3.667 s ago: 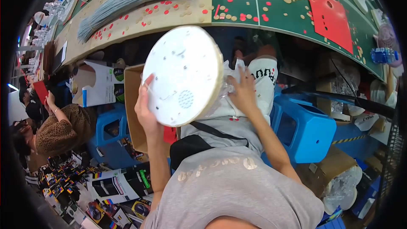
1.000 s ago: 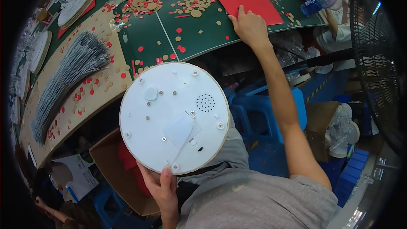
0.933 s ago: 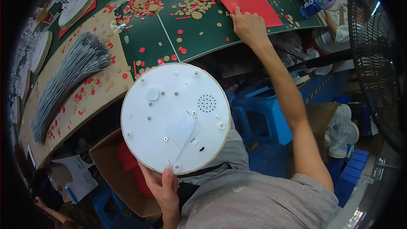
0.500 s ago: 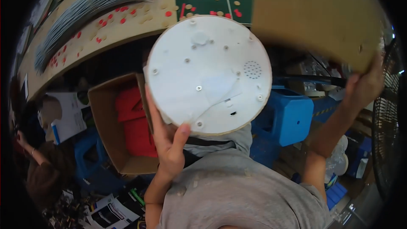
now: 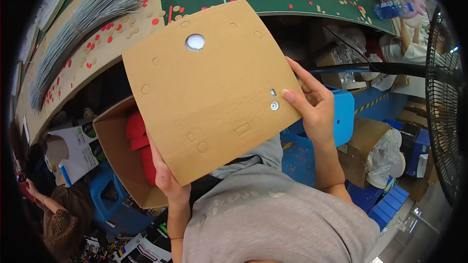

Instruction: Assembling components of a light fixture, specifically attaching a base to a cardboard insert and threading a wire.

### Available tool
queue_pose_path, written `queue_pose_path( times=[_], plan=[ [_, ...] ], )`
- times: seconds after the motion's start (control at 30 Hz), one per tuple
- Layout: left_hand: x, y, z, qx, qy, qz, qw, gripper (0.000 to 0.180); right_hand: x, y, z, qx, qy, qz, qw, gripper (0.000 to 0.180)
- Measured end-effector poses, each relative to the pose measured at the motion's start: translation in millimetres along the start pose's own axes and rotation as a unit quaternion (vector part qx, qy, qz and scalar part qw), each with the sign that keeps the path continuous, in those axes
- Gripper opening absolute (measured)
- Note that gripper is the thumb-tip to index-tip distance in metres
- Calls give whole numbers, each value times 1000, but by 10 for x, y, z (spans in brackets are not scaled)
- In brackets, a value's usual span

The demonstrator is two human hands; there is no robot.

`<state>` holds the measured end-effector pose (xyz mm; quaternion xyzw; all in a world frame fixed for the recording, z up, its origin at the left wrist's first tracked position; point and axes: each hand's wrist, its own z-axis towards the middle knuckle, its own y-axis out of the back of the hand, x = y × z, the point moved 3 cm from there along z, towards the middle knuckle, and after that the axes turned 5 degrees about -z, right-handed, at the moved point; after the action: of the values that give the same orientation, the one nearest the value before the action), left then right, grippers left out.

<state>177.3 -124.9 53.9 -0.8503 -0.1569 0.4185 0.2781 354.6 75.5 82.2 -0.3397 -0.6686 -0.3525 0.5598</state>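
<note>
A square tan cardboard sheet with punched and scored small shapes lies over the white round disc. Bits of the disc show white through its holes, with a screw in the small round hole near the right side. My right hand grips the sheet's right edge, thumb on its face and fingers behind. At the lower left, my left hand is closed around the edge of the sheet; its fingers are mostly hidden behind. Whether it also holds the disc underneath is hidden.
Beyond is a worktable strewn with red and tan cut-outs and a bundle of grey wires. A carton with red pieces stands left, a blue stool right, a black fan far right. Other people sit at both sides.
My right hand has brought the cardboard sheet from the upper right down over the white disc, now mostly covered. My left hand has shifted lower left.
</note>
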Motion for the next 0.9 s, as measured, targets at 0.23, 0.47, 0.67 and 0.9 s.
queue_pose_path(
  times=[0.23,0.47,0.67,0.9],
  plan=[
    [-180,24,13,161,-28,315,935,92,6,-18,10,29,21,-42,998,64],
    [-351,-108,87,145,85,283,944,82,98,-39,37,113,-12,-69,991,67],
    [-384,-184,101,261,38,348,900,72,115,8,13,83,38,-136,987,69],
    [-363,-212,125,232,4,339,912,67,84,-20,32,81,16,-108,991,75]
  ],
)
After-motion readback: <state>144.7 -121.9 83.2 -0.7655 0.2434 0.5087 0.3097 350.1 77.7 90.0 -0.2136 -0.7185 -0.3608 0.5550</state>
